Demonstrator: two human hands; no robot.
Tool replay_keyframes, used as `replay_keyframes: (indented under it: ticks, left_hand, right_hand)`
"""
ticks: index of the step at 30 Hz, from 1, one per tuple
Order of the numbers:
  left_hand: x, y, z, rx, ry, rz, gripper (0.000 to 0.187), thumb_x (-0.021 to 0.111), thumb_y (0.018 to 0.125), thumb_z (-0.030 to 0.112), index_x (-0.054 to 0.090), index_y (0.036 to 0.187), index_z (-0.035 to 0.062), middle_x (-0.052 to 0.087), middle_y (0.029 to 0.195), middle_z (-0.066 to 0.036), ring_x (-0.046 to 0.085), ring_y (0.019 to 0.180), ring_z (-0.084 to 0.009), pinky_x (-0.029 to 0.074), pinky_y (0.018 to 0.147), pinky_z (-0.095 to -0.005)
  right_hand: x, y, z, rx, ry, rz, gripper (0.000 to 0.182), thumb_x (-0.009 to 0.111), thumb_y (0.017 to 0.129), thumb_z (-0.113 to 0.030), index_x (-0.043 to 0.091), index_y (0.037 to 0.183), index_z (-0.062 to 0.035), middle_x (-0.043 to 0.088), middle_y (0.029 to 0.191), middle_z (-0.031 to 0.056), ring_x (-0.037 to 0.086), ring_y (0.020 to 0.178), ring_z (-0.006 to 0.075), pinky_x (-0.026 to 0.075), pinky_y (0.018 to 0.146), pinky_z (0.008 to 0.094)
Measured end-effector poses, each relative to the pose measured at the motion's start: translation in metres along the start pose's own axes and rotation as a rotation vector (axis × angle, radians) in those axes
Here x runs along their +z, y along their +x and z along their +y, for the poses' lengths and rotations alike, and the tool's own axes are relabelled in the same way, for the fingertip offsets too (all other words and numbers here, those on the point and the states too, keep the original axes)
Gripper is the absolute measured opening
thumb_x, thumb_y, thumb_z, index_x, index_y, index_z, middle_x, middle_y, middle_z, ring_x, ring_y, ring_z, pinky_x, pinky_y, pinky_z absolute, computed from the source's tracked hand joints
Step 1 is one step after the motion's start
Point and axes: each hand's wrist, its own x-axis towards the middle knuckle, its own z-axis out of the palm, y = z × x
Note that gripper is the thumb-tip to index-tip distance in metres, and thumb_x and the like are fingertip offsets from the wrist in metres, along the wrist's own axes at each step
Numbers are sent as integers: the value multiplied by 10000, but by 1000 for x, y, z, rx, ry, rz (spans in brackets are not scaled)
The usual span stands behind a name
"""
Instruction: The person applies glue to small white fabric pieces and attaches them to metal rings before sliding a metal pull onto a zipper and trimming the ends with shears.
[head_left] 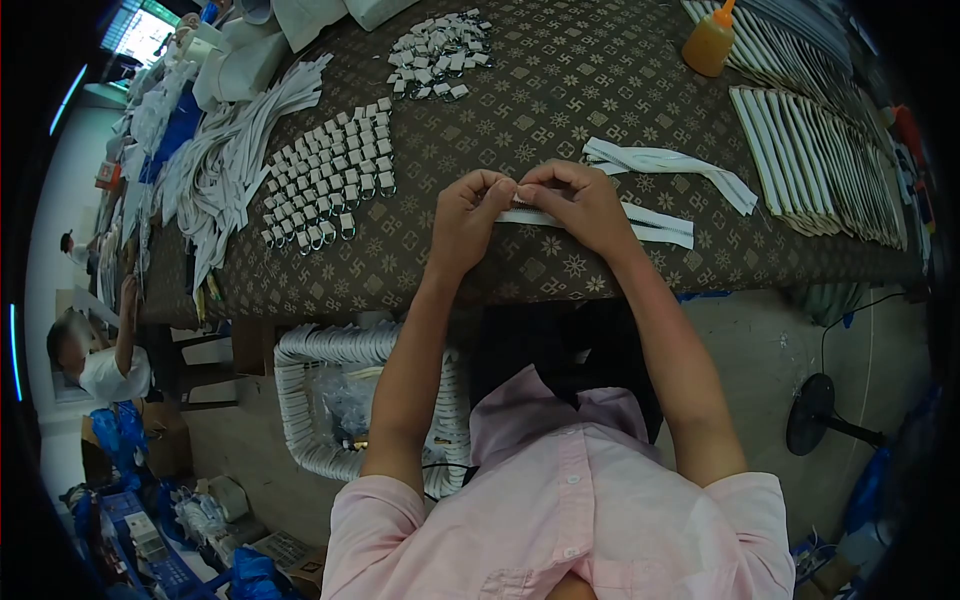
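My left hand [464,222] and my right hand [580,207] meet over the patterned tablecloth, fingertips pinched together. Between them is the end of a white zipper [662,227] with dark teeth; its tape runs under my right hand and lies out to the right. What exactly sits at the fingertips is too small to make out. Just beyond my right hand, another white zipper [680,165] lies folded on the cloth. Left of my left hand, small whitish pieces with metal rings [335,165] stand in rows.
A loose pile of similar pieces [435,60] lies farther back. White strips [225,165] are heaped at left, bundled zippers [820,165] at right, near an orange bottle [708,45]. A white-rimmed basket [300,440] is below the table. Another person [105,360] sits at far left.
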Motion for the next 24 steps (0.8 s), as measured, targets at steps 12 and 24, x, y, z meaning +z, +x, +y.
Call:
replay_keyframes:
  ticks: [12, 24]
  left_hand:
    - [5, -8, 7, -69, -5, 97, 113, 621, 842, 86, 642, 878, -18, 604, 732, 18, 516, 663, -19, 389, 579, -146]
    - [0, -6, 4, 53, -12, -12, 105, 603, 848, 74, 641, 880, -18, 608, 761, 9, 523, 713, -32, 416, 630, -183]
  right_hand:
    - [-1, 0, 1, -15, -62, 32, 111, 632, 810, -123, 639, 847, -19, 604, 756, -12, 522, 683, 33, 421, 610, 189]
    - [-7, 4, 2, 83, 167, -90, 150, 632, 827, -150, 653, 896, -19, 633, 792, 9, 559, 731, 52, 443, 646, 202]
